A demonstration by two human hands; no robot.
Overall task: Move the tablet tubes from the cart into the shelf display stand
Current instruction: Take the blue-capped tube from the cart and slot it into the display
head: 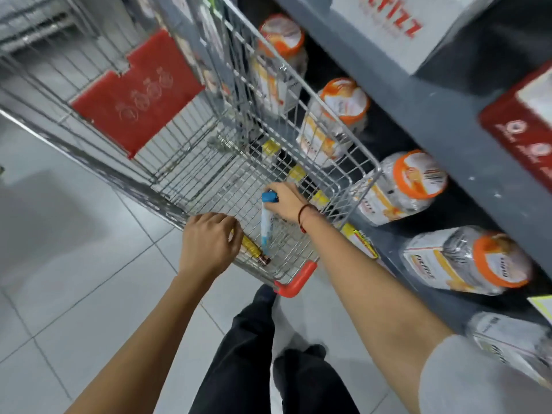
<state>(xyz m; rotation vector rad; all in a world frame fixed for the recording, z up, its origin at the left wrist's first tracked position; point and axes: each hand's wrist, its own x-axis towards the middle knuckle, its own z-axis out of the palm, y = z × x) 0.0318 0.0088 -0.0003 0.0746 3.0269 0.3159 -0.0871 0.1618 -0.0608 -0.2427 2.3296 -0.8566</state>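
Both hands reach into a wire shopping cart (pixel 346 150). My right hand (pixel 286 201) is closed around the blue cap end of a white and blue tablet tube (pixel 266 225), which hangs down inside the cart. My left hand (pixel 209 240) is closed on a yellow tablet tube (pixel 254 251) with a dark end, lying near the cart's near edge. The cart's red handle end (pixel 297 282) is just below the hands. A white box with red lettering (pixel 391 25) stands on the upper shelf at the top right.
A grey shelf unit (pixel 418 115) runs along the right, with several clear jars with orange lids (pixel 418 183) lying on the lower shelf. A red child-seat flap (pixel 134 97) lies in the cart. Grey floor tiles (pixel 74 264) spread left. My dark trouser legs (pixel 254 354) show below.
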